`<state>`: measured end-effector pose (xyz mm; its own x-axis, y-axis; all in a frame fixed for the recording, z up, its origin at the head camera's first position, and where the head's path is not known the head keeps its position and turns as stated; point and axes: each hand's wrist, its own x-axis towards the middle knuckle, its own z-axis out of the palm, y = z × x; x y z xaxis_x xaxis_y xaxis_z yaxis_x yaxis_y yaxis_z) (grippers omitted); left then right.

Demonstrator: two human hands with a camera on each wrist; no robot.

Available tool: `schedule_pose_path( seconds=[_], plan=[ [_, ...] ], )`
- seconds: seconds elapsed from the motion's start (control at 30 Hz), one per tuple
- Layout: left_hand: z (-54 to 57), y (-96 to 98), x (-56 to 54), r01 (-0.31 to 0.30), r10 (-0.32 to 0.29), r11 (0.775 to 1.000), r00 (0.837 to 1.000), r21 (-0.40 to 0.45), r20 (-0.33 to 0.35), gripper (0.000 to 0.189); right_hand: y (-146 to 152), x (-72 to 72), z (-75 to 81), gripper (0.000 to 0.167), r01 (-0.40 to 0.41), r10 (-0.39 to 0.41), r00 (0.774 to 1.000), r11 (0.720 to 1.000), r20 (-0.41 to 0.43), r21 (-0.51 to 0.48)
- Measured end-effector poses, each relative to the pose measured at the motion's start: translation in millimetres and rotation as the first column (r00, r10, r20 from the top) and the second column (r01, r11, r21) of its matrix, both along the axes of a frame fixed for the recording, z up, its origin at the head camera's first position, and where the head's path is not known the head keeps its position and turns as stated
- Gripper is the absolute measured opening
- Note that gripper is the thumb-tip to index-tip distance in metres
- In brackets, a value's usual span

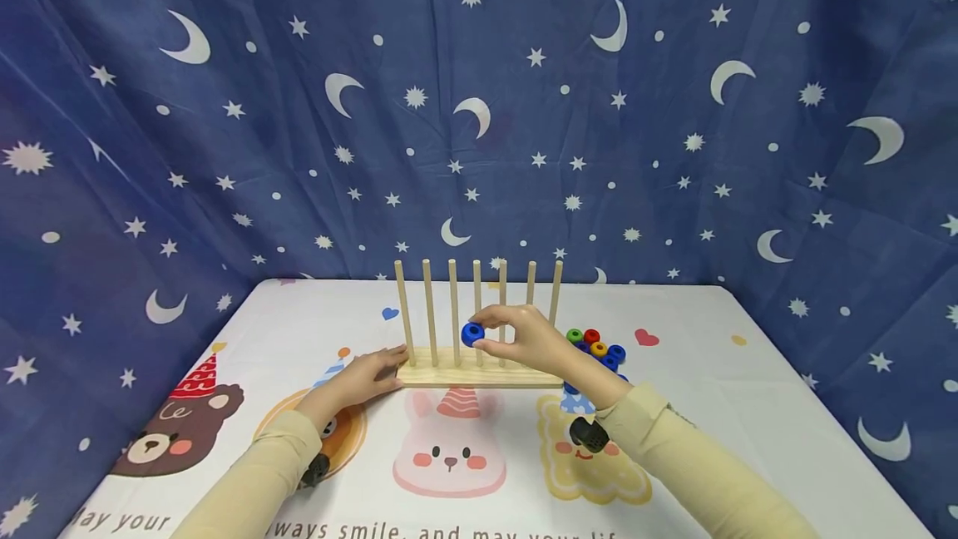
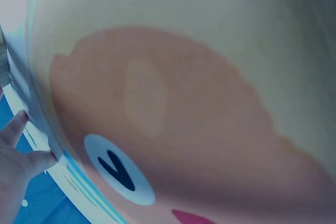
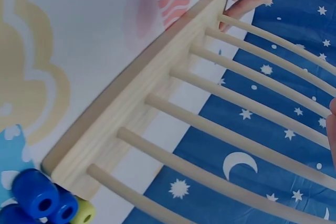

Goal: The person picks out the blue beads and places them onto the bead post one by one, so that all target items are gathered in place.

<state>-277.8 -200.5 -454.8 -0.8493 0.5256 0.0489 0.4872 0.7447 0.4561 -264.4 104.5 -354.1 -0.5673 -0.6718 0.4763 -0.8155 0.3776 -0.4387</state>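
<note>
A pale wooden peg rack (image 1: pixel 479 376) with several upright rods lies across the middle of the table. At its left end, my left hand (image 1: pixel 364 378) holds the base, with thumb and fingers on either side of it in the right wrist view. My right hand (image 1: pixel 530 341) pinches a blue bead (image 1: pixel 473 334) between thumb and fingertips, in front of the rods and above the base. The bead's hole faces the head camera. Only a sliver of my right hand (image 3: pixel 332 129) enters the right wrist view. No beads show on the rods.
Beside the rack's right end lies a group of loose beads: several blue beads (image 1: pixel 617 353), a red bead (image 1: pixel 591 336), a green bead (image 1: pixel 574 335) and a yellow bead (image 1: pixel 599 349). The white tablecloth (image 1: pixel 756 406) carries cartoon prints. A blue star-and-moon curtain (image 1: pixel 524 165) closes off the back.
</note>
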Motion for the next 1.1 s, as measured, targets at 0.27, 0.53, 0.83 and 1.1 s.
schedule_pose_path(
  seconds=[0.27,0.53,0.83,1.1],
  plan=[
    [-1.3,1.4,-1.7,0.007,-0.007,1.0,1.0,-0.019,-0.01,0.053,-7.3,-4.7,7.2,0.027,-0.007,0.007,1.0,0.999,-0.002,-0.039],
    [-1.6,-0.4,-0.1,-0.006,0.006,1.0,1.0,-0.011,-0.011,0.053,-18.6,-8.2,23.1,0.031,0.047,-0.043,0.997,0.997,0.062,-0.064],
    [0.5,1.2,-4.1,-0.005,0.005,1.0,1.0,0.004,-0.013,0.052,-25.6,-13.8,40.7,0.029,0.053,-0.052,0.999,0.989,0.01,-0.138],
    [0.8,1.9,-2.8,-0.013,0.013,1.0,1.0,0.016,0.001,0.051,-36.4,-19.7,48.9,0.031,0.086,-0.081,0.996,0.978,0.035,-0.191]
  ],
)
